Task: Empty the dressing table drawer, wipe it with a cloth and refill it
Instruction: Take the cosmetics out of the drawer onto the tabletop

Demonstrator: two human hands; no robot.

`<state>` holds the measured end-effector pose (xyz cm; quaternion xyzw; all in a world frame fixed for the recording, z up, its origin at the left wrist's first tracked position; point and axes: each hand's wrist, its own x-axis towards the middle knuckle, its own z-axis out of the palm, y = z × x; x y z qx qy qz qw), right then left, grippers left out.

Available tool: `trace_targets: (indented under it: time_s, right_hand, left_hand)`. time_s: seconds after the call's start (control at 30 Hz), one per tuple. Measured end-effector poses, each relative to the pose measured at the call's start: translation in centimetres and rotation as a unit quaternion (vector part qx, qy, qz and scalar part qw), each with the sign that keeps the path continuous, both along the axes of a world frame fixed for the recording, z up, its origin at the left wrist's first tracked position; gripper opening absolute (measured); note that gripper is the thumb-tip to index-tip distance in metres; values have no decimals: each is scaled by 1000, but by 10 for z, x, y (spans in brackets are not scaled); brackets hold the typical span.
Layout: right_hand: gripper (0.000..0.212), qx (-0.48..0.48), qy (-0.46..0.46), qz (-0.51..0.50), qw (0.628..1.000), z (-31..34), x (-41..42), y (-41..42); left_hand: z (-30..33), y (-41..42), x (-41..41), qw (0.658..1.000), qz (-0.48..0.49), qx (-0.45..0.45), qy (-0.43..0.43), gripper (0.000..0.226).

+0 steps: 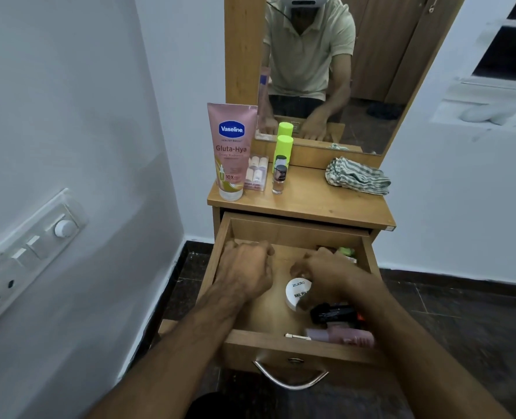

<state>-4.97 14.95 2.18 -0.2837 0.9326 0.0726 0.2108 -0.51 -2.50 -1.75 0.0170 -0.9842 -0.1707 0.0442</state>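
The dressing table drawer (296, 343) is pulled out, and both hands are inside it. My left hand (247, 267) sits at the back left, knuckles up and fingers curled under; what it holds, if anything, is hidden. My right hand (326, 273) reaches in from the right, its fingers bent down just above a white Zudio jar (294, 290). A black tube (335, 313), a pink bottle (341, 337) and a green item (348, 252) lie along the drawer's right side. A striped cloth (356, 176) is bunched on the tabletop (311, 207) at the right.
On the tabletop's left stand a pink Vaseline tube (231, 152), a clear box of small bottles (256, 173), a green-capped bottle (282, 152) and a nail polish bottle (279, 179). The mirror (371, 71) rises behind. A wall with a switch panel (24, 252) is close on the left.
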Motion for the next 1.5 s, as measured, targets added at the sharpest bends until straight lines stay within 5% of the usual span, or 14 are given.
trace_targets:
  time_s: [0.27,0.4,0.53,0.63,0.83,1.03,1.5]
  right_hand:
    - [72,8,104,47,993,-23,12,1]
    - [73,-153,61,-27,986,-5,7,4]
    - [76,-347,90,-104,928,29,-6,4]
    - [75,-403,126,-151,894,49,-25,-3]
    - [54,-341,170,-202,902,44,-55,-20]
    - [55,-390,98,-212,891,38,-79,-21]
    - [58,-250,193,-197,928,25,-92,-32]
  left_hand:
    - [2,1,2,1000,-4,-1,-14,31]
    - [4,-1,2,999,24,28,36,33]
    - [5,-3,2,996,47,43,62,28]
    - [5,-2,3,996,47,49,62,28]
    - [7,-2,4,996,36,57,57,26]
    - [8,0,4,997,29,52,46,29]
    - [6,1,3,999,19,35,15,25]
